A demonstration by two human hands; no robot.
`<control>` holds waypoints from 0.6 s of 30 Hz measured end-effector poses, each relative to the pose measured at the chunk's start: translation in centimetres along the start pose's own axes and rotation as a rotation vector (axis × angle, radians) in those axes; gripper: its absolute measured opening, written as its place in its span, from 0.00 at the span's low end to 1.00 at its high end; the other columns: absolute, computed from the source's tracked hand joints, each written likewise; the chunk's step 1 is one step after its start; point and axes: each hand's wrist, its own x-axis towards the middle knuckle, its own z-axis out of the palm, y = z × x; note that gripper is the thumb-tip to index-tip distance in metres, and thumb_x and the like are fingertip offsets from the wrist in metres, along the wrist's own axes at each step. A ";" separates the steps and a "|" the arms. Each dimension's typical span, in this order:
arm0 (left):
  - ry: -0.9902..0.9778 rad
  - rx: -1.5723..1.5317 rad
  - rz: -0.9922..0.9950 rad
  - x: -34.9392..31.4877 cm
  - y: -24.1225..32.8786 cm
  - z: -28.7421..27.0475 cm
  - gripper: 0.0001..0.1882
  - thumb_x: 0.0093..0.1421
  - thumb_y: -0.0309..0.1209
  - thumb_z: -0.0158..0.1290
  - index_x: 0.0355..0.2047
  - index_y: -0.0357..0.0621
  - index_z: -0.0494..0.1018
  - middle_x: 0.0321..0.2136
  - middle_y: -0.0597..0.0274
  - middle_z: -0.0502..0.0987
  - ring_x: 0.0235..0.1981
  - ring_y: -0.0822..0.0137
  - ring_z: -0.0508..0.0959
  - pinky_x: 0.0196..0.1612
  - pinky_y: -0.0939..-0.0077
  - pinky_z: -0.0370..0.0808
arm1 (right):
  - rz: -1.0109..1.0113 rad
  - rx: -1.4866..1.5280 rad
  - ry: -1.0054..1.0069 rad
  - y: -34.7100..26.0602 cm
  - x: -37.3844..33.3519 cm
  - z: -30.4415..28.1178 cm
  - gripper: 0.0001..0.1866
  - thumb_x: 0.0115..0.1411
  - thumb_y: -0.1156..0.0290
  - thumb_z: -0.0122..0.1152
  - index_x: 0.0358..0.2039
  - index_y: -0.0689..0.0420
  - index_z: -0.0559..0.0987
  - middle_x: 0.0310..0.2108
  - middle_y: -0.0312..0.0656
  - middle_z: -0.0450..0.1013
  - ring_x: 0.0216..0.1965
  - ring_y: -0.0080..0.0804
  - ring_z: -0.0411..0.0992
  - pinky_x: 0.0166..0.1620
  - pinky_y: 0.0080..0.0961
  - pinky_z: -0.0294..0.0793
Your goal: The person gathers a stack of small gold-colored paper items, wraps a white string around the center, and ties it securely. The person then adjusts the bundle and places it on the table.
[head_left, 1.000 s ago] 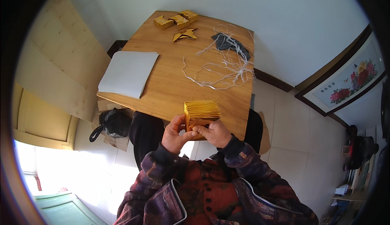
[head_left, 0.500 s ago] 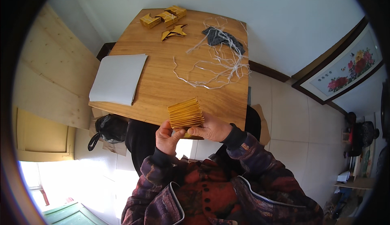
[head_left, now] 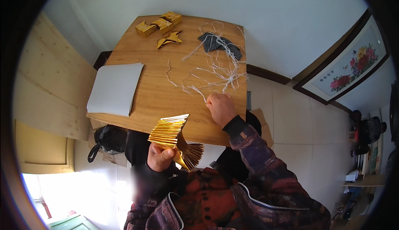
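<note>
My left hand (head_left: 160, 158) is closed round a stack of folded gold paper (head_left: 168, 131) at the table's near edge. The stack is gripped low, its pleated layers fanning out above and to the right of the fingers. My right hand (head_left: 221, 108) rests low over the right side of the table, its fingers pinched on the end of a white string (head_left: 201, 92). That string runs into a loose tangle of white strings (head_left: 230, 79) just beyond the hand. The fingertips' exact hold is partly hidden by the hand's back.
A grey cloth (head_left: 211, 44) lies under some strings at the far right of the wooden table (head_left: 153, 80). Several tied gold paper bundles (head_left: 163, 25) and a loose folded gold piece (head_left: 169, 40) lie at the back. White sheets (head_left: 114, 89) are stacked at left.
My right hand has let go of the gold paper stack and reached forward to the strings. My left hand keeps the stack, which has tilted and spread open, slightly lower and to the left.
</note>
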 end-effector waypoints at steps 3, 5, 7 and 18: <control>-0.068 0.033 -0.092 -0.6 0.3 1.0 0.36 0.45 0.30 0.65 0.54 0.35 0.62 0.44 0.56 0.73 0.45 0.61 0.74 0.50 0.67 0.70 | -0.051 0.219 -0.053 -1.7 -2.2 -1.7 0.04 0.52 0.70 0.57 0.26 0.55 0.72 0.25 0.43 0.72 0.29 0.45 0.71 0.34 0.36 0.68; -0.182 0.063 -0.168 -0.5 0.6 1.5 0.32 0.47 0.29 0.65 0.52 0.33 0.66 0.51 0.50 0.70 0.52 0.59 0.70 0.56 0.65 0.64 | -0.165 0.232 -0.106 -2.8 -3.2 -2.5 0.05 0.53 0.70 0.57 0.27 0.56 0.72 0.25 0.43 0.72 0.29 0.45 0.71 0.31 0.35 0.69; -0.227 0.269 -0.193 0.6 0.3 1.9 0.32 0.46 0.32 0.66 0.51 0.36 0.68 0.58 0.50 0.61 0.61 0.59 0.59 0.62 0.64 0.54 | -0.256 0.326 -0.141 -3.8 -3.7 -3.2 0.05 0.53 0.70 0.57 0.28 0.56 0.73 0.26 0.43 0.72 0.30 0.45 0.72 0.30 0.35 0.70; -0.325 0.317 -0.309 2.8 0.7 1.5 0.28 0.51 0.28 0.62 0.51 0.34 0.66 0.44 0.59 0.75 0.45 0.67 0.74 0.51 0.73 0.69 | -0.304 0.013 -0.041 -0.1 -5.2 -2.0 0.07 0.51 0.72 0.58 0.33 0.53 0.76 0.43 0.39 0.72 0.46 0.41 0.67 0.49 0.31 0.65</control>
